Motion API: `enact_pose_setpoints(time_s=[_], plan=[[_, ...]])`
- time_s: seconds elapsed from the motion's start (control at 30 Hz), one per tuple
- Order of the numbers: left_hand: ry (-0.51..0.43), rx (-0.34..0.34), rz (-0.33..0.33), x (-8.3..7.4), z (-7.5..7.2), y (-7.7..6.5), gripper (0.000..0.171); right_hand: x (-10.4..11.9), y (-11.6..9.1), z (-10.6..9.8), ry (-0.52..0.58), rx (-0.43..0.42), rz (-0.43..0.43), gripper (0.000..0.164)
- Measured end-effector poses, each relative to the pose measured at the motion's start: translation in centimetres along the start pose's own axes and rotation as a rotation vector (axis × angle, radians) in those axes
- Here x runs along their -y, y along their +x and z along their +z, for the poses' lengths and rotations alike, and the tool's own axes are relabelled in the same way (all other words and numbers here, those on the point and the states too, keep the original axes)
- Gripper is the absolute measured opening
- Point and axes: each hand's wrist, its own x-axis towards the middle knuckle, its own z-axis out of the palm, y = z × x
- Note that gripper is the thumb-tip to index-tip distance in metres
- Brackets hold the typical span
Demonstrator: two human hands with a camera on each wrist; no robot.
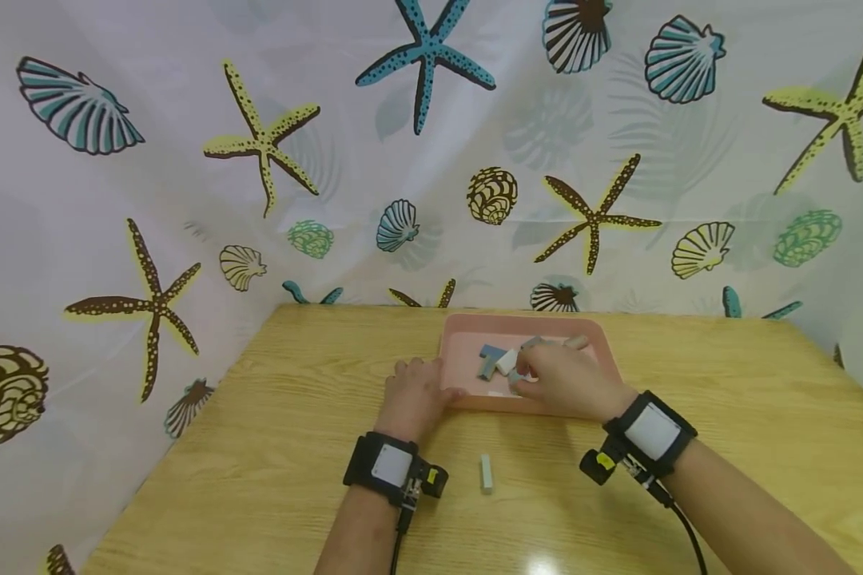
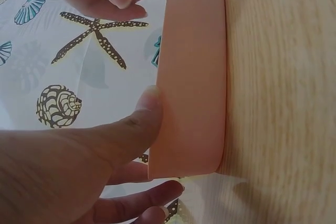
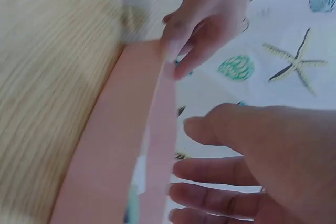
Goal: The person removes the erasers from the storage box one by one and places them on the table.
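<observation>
A pink tray (image 1: 492, 405) stands on the wooden table with several small blocks in it. My left hand (image 1: 415, 393) grips its near left corner; in the left wrist view the thumb lies against the tray's front wall (image 2: 194, 77). Over the tray's middle reaches my right hand (image 1: 571, 379), fingertips close to a grey block (image 1: 515, 378). Beside that are a white block (image 1: 507, 362) and a blue one (image 1: 491, 350). The right wrist view has the right hand (image 3: 252, 156) with thumb and fingers apart and nothing visible between them.
A pale green stick-shaped block (image 1: 486, 474) lies on the table (image 1: 316, 375) in front of the tray. Behind the table hangs a white cloth (image 1: 446, 168) printed with starfish and shells. Each wrist wears a strapped camera, with a cable (image 1: 679, 515) running down the right forearm.
</observation>
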Motion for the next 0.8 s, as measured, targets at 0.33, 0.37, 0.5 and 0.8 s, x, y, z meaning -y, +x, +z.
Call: enact_pose_setpoints(time_s=[0.33,0.37,0.5,0.8], plan=[[0.01,-0.01,0.006,0.2,0.0,-0.1,0.054,-3.4,2.1,1.6,0.168,0.094,0.203,0.016],[0.01,-0.01,0.005,0.2,0.0,-0.1,0.054,-3.6,2.3,1.7,0.17,0.098,0.214,0.016],[-0.001,-0.005,-0.002,0.2,0.0,0.1,0.054,-4.1,2.9,2.2,0.179,0.101,0.244,0.016],[0.014,0.002,-0.001,0.2,-0.1,0.0,0.053,-4.7,3.6,2.8,0.151,0.144,0.322,0.028]])
